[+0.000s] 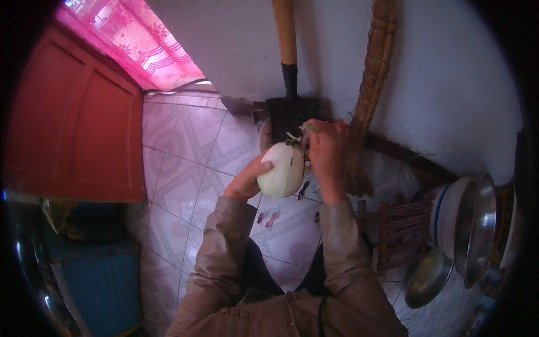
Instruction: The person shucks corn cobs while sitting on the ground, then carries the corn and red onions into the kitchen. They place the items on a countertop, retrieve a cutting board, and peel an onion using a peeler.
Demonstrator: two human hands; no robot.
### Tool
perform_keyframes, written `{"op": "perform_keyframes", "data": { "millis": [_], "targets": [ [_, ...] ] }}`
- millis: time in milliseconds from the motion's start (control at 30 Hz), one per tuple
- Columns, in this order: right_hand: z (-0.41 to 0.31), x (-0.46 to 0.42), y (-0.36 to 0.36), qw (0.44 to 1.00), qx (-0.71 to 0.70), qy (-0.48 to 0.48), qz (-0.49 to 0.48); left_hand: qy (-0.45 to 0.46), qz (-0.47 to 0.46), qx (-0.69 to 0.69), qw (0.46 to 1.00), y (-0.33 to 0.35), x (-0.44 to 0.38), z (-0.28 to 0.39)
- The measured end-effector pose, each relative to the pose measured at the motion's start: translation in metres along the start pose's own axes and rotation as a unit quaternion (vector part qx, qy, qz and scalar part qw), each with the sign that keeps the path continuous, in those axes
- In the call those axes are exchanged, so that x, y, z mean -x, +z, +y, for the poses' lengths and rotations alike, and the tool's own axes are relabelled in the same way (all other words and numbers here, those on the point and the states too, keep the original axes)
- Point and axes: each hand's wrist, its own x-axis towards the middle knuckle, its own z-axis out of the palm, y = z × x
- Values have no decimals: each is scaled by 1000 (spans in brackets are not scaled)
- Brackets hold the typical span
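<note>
A large, pale, peeled root vegetable (pixel 281 172) is held in my left hand (pixel 250 175), the thumb lying across its side. Its dark, leafy crown end points up and away from me, with a short pale-green stem stub (pixel 293 136). My right hand (pixel 326 147) is closed around something at that crown; whether it is a tool or a piece of the greens cannot be told. Below the vegetable, dark reddish peelings (pixel 271 219) lie on the patterned tile floor (pixel 202 189).
A shovel (pixel 290 80) leans on the wall ahead, beside a straw broom (pixel 372 80). At right are a small wooden rack (pixel 404 236) and metal basins (pixel 480 231). At left are a red door (pixel 84 122) and a blue box (pixel 97 278).
</note>
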Motion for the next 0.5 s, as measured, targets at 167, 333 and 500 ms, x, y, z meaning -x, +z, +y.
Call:
{"op": "perform_keyframes", "data": {
  "millis": [167, 333, 500],
  "targets": [
    [13, 4, -4, 984, 101, 94, -111, 55, 1, 122, 991, -2, 1, -13],
    [9, 6, 7, 996, -25, 79, 16, 97, 12, 347, 933, -4, -19, -17],
    [-10, 13, 10, 807, -447, 383, -53, 111, 59, 356, 926, 3, -23, -14]
  ]
}}
